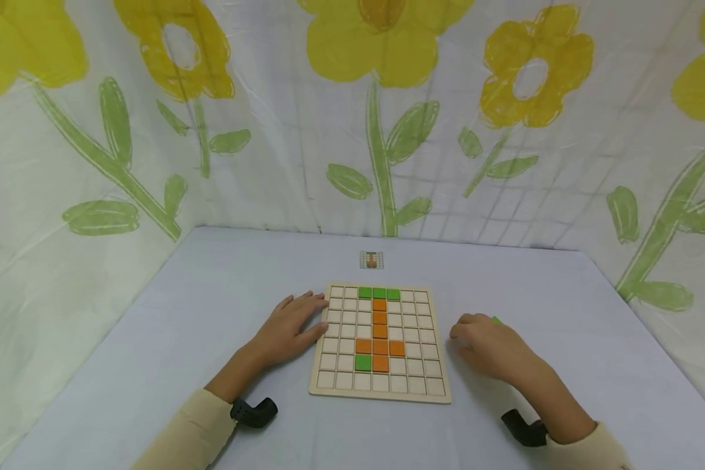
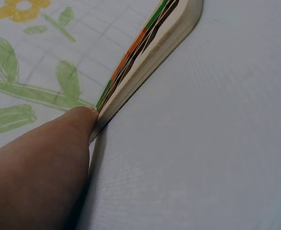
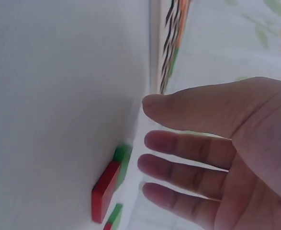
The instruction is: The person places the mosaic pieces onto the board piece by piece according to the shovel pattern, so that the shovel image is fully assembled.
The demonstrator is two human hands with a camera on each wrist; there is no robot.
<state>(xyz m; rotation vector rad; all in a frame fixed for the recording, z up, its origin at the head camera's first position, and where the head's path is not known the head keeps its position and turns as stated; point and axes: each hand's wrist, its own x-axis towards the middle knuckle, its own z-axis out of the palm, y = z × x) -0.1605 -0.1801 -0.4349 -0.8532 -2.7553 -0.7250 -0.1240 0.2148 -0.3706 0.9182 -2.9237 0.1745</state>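
A square wooden grid board point(image 1: 382, 395) lies flat in front of me. Three green tiles point(image 1: 378, 293) sit in its far row. Below them, a column of orange tiles point(image 1: 379, 318) widens to three across, and another green tile point(image 1: 363, 362) sits near the bottom. My left hand point(image 1: 282, 329) rests at the board's left edge with fingers extended, its thumb point(image 2: 83, 120) against the rim. To the right of the board, my right hand point(image 1: 487, 346) has loosely bent fingers and holds nothing. Close to its fingertips are a red tile point(image 3: 106, 191) and a green tile point(image 3: 123, 155).
A small pattern card point(image 1: 371, 260) with a grid lies beyond the board. Behind my right hand a bit of green tile point(image 1: 497, 320) shows. A white curtain point(image 1: 270, 163) with painted flowers hangs behind the table. Black wrist cameras point(image 1: 255, 413) sit on both arms.
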